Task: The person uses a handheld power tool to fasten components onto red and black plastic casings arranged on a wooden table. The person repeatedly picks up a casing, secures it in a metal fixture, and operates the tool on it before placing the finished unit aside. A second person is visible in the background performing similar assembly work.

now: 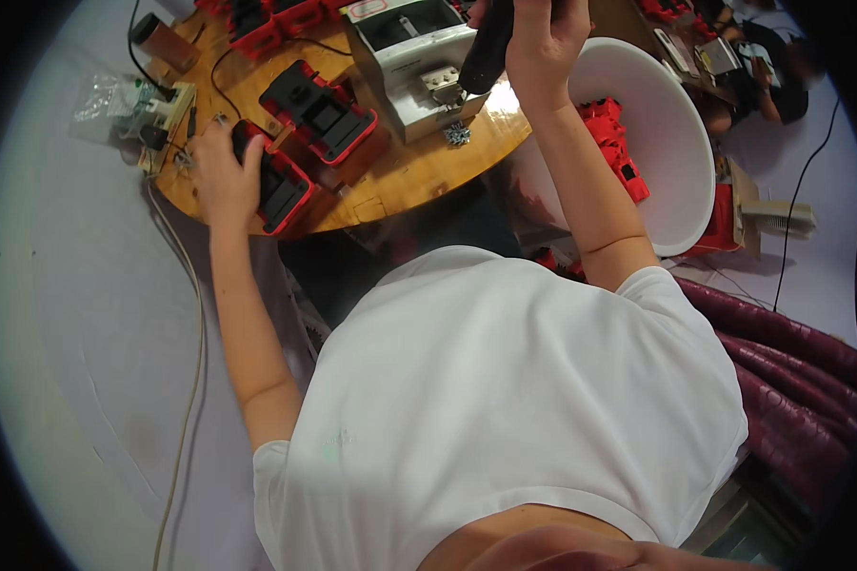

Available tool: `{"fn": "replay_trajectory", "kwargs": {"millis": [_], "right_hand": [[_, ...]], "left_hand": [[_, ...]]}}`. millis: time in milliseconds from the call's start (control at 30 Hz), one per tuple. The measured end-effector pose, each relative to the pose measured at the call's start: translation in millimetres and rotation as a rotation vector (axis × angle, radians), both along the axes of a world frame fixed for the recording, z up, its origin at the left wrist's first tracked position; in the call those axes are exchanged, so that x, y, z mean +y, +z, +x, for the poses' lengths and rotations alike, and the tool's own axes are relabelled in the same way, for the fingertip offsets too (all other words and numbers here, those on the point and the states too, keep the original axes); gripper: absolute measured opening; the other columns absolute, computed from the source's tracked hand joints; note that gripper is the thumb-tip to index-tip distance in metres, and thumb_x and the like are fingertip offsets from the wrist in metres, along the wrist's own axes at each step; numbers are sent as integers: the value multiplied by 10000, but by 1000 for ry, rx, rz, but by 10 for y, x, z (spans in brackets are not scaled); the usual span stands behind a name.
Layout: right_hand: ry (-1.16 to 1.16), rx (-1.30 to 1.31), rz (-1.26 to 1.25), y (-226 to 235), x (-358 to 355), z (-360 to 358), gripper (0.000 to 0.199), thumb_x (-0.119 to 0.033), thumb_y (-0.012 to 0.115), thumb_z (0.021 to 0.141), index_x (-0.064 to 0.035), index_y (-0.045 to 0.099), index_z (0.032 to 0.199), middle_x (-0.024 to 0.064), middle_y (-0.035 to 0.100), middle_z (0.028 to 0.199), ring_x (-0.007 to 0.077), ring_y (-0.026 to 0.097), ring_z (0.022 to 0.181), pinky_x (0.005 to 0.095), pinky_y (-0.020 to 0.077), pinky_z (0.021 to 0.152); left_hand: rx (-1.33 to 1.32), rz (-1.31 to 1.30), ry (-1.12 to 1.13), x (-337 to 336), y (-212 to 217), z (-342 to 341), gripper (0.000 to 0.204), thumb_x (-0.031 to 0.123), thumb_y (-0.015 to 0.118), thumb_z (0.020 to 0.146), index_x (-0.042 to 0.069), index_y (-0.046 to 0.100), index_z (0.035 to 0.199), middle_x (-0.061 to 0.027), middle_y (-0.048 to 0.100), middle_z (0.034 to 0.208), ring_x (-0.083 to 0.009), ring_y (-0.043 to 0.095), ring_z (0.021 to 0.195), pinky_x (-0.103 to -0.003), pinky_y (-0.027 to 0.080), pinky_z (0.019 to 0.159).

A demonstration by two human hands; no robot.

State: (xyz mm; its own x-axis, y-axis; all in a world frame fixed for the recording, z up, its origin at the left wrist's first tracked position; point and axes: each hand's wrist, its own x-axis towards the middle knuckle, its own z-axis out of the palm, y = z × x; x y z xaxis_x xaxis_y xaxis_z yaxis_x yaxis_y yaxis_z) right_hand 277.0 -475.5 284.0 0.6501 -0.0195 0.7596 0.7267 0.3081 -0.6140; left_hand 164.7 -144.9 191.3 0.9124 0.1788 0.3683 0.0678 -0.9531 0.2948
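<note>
My left hand (224, 176) grips the left edge of a red and black plastic housing (284, 193) lying at the near edge of the round wooden table. The thumb rests on its top, and the far fingers are partly hidden. A second red and black housing (322, 112) lies just right of it. In my right hand (546, 52), raised over the table's right side, is a black rod-like hand tool (490, 48), its lower end close to a metal box-shaped device (417, 81) with a silver block on its front. Small metal screws (457, 134) lie beside that device.
A large white tub (681, 143) holding red plastic parts (611, 143) stands to the right. More red housings (257, 24) are at the table's far side. A brown cylinder (162, 43) and a power strip (169, 119) with cables sit left. Another person (771, 71) is at far right.
</note>
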Motion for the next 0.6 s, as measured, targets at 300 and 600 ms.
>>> {"fn": "replay_trajectory", "kwargs": {"millis": [300, 600], "right_hand": [[-32, -41, 74, -395, 185, 50, 411, -374, 620, 934, -40, 474, 1123, 53, 560, 812, 107, 523, 610, 262, 459, 543], [54, -23, -58, -461, 159, 79, 360, -348, 588, 957, -43, 459, 1098, 47, 544, 793, 104, 520, 614, 257, 450, 541]], "left_hand": [[-16, -152, 16, 40, -127, 48, 574, 447, 609, 891, 38, 545, 1289, -170, 541, 1315, -338, 445, 1245, -413, 347, 1053], [1, -164, 48, 54, -132, 36, 536, 464, 586, 900, 91, 566, 1285, -141, 562, 1303, -327, 465, 1238, -406, 337, 1057]]}}
